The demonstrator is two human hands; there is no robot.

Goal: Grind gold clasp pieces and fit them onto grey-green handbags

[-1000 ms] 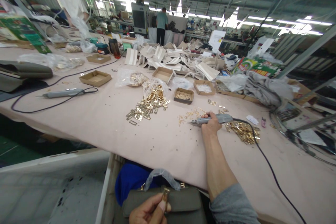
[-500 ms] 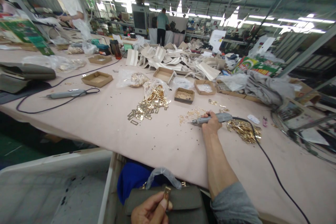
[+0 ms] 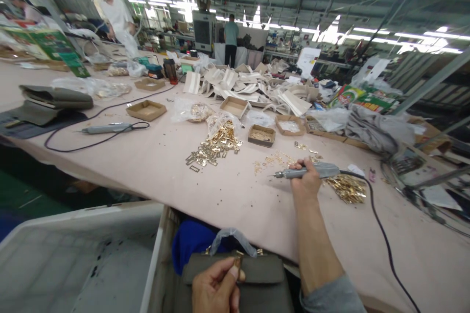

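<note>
My right hand [image 3: 307,179] is wrapped round a grey electric screwdriver [image 3: 323,170], its tip pointing left just over the table. Small gold screws [image 3: 273,160] lie scattered beyond that tip. Between thumb and fingers, my left hand [image 3: 216,283] pinches a small gold metal plate [image 3: 237,263] above a grey-green handbag [image 3: 264,279]. The bag has a wrapped top handle [image 3: 235,235] and sits at the table's near edge. To the right of my right hand is a heap of gold metal plates [image 3: 347,188]; rectangular gold frames [image 3: 216,146] spill from a plastic bag at mid-table.
A second electric screwdriver [image 3: 106,128] lies with its cord at the left. Small cardboard trays [image 3: 261,135] stand across the table, before a pile of pale strips [image 3: 246,83]. A white plastic bin [image 3: 157,244] is at lower left. Other people work farther back.
The view has shifted slightly, so most things appear farther right. My right hand has drawn the screwdriver a little away from the small screws. My left hand still pinches the gold plate.
</note>
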